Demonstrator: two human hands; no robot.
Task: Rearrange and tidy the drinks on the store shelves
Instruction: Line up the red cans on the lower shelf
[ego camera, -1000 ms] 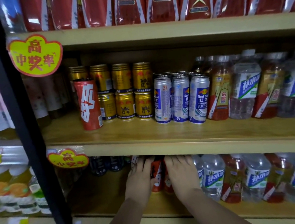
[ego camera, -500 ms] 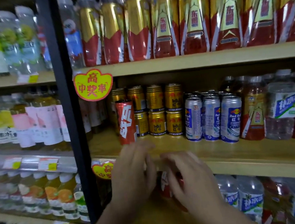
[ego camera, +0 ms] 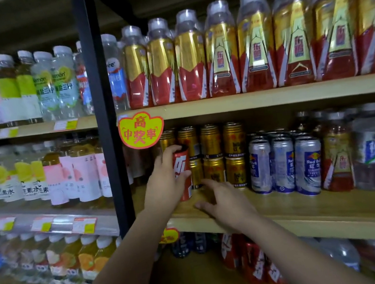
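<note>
- Dim store light is falling from above, leaving the ceiling area and top corners sitting in near darkness.
- Glare is streaking down the red and gold bottles [ego camera: 252,43] on the top shelf, and white highlights are catching their clear caps.
- The silver cans [ego camera: 283,164] are glinting on their rims, while the gold cans [ego camera: 212,152] behind are sinking into shadow under the shelf board.
- The lower left bottles [ego camera: 60,258] are smearing with motion blur, and the price-tag strip [ego camera: 48,224] is washing out in reflection.
- Wide-angle distortion is bowing the black upright [ego camera: 102,105] and tilting bottles at the right edge.
- The bottom shelf is lying dark and soft.
</note>
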